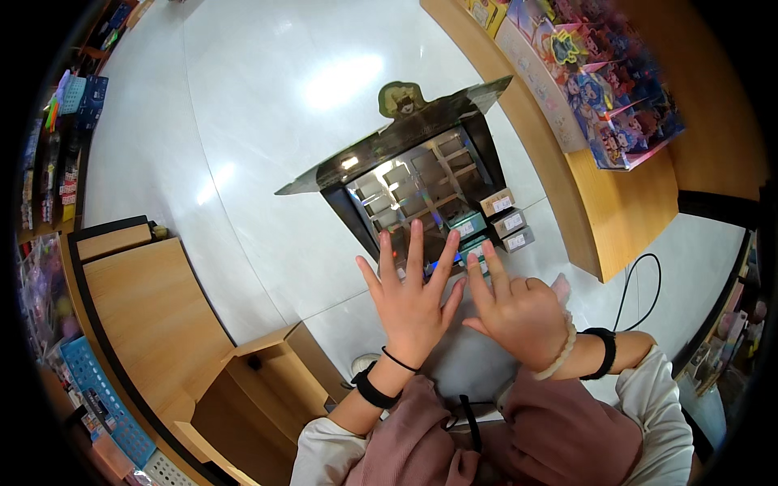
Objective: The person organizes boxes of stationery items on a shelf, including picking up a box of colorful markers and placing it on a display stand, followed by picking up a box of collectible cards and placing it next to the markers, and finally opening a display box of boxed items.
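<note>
Both bare hands reach over the near edge of a dark display box [395, 143] with a divided, shiny compartment tray [419, 176]. My left hand [413, 297] is spread palm down with all fingers apart, holding nothing. To its right, my right hand [516, 310] has two fingers extended and the others curled; its fingertips lie over or against a green small box [474, 246], and contact cannot be told. Another green box [465, 226] is just beyond. Beside these, small boxes with price stickers, one tan [496, 201] and two grey [509, 223], are stacked at the display box's right corner.
An open cardboard box [261, 395] stands at lower left beside a wooden shelf unit [152, 304]. At right, a curved wooden counter [620, 212] carries a colourful illustrated box [614, 97]. A black cable [658, 285] loops over the tiled floor [243, 121]. Stocked shelves line the left.
</note>
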{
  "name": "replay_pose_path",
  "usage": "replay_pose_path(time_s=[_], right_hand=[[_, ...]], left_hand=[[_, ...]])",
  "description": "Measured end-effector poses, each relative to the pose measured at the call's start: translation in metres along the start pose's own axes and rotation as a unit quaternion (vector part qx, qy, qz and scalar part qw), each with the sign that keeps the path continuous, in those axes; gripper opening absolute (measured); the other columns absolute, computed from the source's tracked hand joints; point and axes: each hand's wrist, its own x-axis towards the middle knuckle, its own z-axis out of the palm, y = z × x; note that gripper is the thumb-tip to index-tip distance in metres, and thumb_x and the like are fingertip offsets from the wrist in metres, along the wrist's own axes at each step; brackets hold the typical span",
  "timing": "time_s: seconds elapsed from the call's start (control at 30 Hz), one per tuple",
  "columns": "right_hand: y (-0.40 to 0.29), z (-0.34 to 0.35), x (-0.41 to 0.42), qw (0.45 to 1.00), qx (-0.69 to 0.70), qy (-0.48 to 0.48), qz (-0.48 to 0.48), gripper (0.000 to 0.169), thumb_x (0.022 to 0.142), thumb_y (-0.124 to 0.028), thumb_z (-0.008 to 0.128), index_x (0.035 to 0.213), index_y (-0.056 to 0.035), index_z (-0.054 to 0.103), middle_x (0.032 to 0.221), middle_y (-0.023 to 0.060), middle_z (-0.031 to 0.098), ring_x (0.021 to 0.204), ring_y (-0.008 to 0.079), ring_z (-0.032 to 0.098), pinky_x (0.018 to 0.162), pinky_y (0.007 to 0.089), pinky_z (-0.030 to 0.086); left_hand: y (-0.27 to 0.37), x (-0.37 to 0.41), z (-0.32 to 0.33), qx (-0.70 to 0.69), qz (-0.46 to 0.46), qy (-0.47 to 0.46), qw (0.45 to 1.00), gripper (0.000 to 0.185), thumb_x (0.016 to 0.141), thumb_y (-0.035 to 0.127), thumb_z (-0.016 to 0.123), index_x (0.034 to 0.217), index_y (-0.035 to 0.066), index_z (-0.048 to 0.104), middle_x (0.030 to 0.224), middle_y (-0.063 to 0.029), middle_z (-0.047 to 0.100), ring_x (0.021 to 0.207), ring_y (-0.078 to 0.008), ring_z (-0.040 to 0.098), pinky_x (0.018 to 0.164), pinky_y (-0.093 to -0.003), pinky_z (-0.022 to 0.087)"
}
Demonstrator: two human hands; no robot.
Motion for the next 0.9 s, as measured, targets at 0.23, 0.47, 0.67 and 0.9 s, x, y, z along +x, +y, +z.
replay_pose_path(time_s=[0.23, 0.47, 0.67, 0.9], right_hand=[[0.047, -0.027, 0.007, 0.982, 0.174, -0.066, -0.02, 0.09, 0.074, -0.043, 0.078, 0.15, -0.0141, 0.04, 0.158, 0.0187, 0.032, 0.066, 0.0237, 0.067, 0.058, 0.0317, 0.052], [0.077, -0.024, 0.03, 0.991, 0.106, -0.068, 0.056, 0.096, 0.068, -0.035, 0.085, 0.15, -0.0247, 0.035, 0.156, 0.0146, 0.036, 0.079, 0.0289, 0.07, 0.061, 0.0375, 0.055], [0.075, -0.002, 0.021, 0.984, 0.154, -0.067, 0.068, 0.078, 0.074, -0.032, 0.081, 0.14, -0.0174, 0.041, 0.114, 0.0168, 0.064, 0.069, 0.0313, 0.07, 0.058, 0.0414, 0.055], [0.072, 0.008, 0.022, 0.98, 0.175, -0.031, 0.094, 0.076, 0.077, -0.038, 0.077, 0.142, -0.0202, 0.041, 0.121, 0.0166, 0.06, 0.07, 0.0319, 0.07, 0.056, 0.0415, 0.055]], left_hand=[[-0.001, -0.002, 0.001, -0.017, 0.009, 0.03, 0.999, 0.062, 0.08, 0.036, 0.075, 0.139, 0.035, 0.056, 0.155, -0.0076, 0.04, 0.141, -0.043, 0.032, 0.109, -0.0734, 0.014], [-0.001, 0.008, -0.005, -0.025, 0.014, 0.037, 0.999, 0.059, 0.08, 0.038, 0.076, 0.135, 0.028, 0.058, 0.155, -0.0087, 0.039, 0.141, -0.0414, 0.032, 0.11, -0.073, 0.013], [0.005, 0.019, -0.024, -0.096, -0.003, -0.001, 0.995, 0.068, 0.072, 0.05, 0.08, 0.13, 0.02, 0.058, 0.155, -0.017, 0.035, 0.137, -0.0375, 0.038, 0.107, -0.0564, 0.028], [0.0, 0.045, -0.031, -0.013, 0.075, -0.005, 0.997, 0.085, 0.072, 0.057, 0.077, 0.144, 0.019, 0.05, 0.151, -0.0156, 0.041, 0.126, -0.0352, 0.048, 0.103, -0.0497, 0.033]])
